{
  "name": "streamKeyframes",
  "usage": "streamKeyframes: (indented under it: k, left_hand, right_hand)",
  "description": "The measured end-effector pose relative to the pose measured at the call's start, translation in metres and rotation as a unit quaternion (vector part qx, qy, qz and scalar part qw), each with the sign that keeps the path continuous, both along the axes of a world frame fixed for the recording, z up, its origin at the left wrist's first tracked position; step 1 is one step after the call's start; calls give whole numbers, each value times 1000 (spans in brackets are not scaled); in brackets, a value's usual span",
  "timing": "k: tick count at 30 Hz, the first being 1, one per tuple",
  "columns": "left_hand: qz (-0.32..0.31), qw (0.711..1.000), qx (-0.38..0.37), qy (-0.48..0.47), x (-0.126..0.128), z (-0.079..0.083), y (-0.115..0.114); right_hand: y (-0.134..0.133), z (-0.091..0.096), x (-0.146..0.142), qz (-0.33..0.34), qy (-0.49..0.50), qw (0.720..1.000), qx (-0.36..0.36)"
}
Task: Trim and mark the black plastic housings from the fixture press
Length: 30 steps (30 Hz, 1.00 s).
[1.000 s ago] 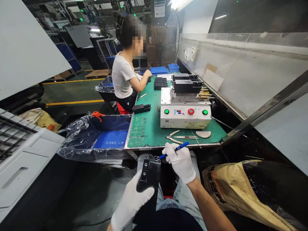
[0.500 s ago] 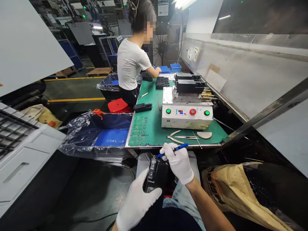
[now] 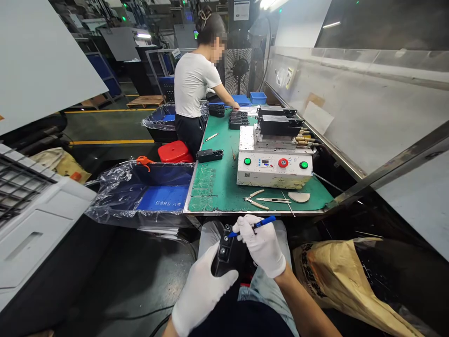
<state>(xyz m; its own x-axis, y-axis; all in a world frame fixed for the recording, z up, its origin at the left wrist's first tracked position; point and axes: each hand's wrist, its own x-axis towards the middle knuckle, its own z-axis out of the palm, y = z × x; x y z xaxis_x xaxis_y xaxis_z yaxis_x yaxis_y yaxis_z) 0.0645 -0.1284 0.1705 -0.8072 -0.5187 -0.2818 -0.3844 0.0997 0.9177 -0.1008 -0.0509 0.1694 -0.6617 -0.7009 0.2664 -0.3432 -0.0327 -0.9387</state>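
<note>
My left hand [image 3: 203, 285], in a white glove, is wrapped around a black plastic housing [image 3: 229, 257] held over my lap. Round metal-looking fittings show along the left side of its upper end. In a pinch, my gloved right hand [image 3: 261, 241] grips a slim blue pen-shaped tool [image 3: 264, 222]. The tool's tip points down to the left and meets the top end of the housing, close to a fitting. Whether it is a pen or a scraping blade I cannot tell. My left palm and thumb cover the housing's lower part.
Ahead is a green-topped table [image 3: 224, 187] with a white machine [image 3: 275, 161], cutting pliers [image 3: 256, 199], tweezers [image 3: 273, 200] and more black housings [image 3: 209, 155]. A lined blue bin [image 3: 157, 199] stands left, a paper sack [image 3: 336, 267] right. A co-worker [image 3: 192, 84] reaches across the far end.
The blue tool's tip has moved slightly down the housing's end, and my right hand has shifted a little down with it. The co-worker's arm now reaches farther over the stacked housings.
</note>
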Motion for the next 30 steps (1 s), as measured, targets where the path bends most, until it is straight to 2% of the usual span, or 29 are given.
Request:
streamKeyframes:
  k: [5, 13, 15, 19, 21, 27, 30]
  left_hand:
    - [7, 1000, -25, -17, 1, 0, -1]
    - [11, 1000, -14, -14, 0, -2, -2]
    - [6, 1000, -14, -7, -1, -1, -3]
    - [9, 1000, -8, -8, -2, 1, -9]
    - [12, 1000, -5, -12, -3, 1, -11]
    - [19, 999, -16, -27, -7, 2, -13]
    - [14, 999, -28, -32, -9, 3, -14]
  right_hand:
    - [-2, -5, -2, 31, 123, 991, 51]
    - [-1, 0, -1, 1, 151, 988, 42]
    - [3, 1, 0, 5, 134, 990, 33]
    - [13, 1, 8, 27, -11, 999, 15]
    - [17, -1, 12, 40, -42, 998, 15]
    - [12, -10, 13, 62, 122, 990, 38]
    - [7, -13, 11, 62, 169, 982, 58]
